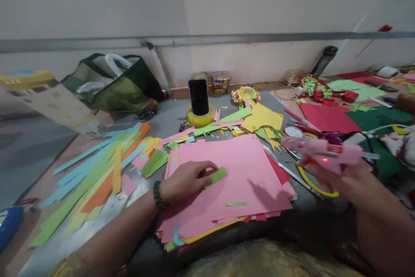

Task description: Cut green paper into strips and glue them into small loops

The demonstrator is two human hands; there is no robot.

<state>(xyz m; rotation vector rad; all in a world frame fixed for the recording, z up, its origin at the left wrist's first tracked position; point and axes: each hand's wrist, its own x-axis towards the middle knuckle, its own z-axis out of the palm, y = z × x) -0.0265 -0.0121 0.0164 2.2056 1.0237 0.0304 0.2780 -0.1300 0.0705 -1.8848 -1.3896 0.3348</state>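
Observation:
My left hand (189,180), with a dark beaded bracelet at the wrist, rests over a stack of pink paper (240,160). Its thumb and fingers pinch a small green paper piece (217,176). A thin green paper strip (236,204) lies on the pink sheet, a little to the right and nearer to me. My right hand (345,182) is wrapped round a pink glue gun (327,151), raised at the right of the stack. A red light glows on the gun's side, and its nozzle points left. A clear glue stick juts from its back end.
Coloured paper strips (97,173) spread at the left beside a tumbler (48,100). A phone (199,97) stands in a yellow tape roll (201,117). Behind are a paper flower (245,94) and a green bag (113,82). Yellow-handled scissors (306,177) lie under my right hand.

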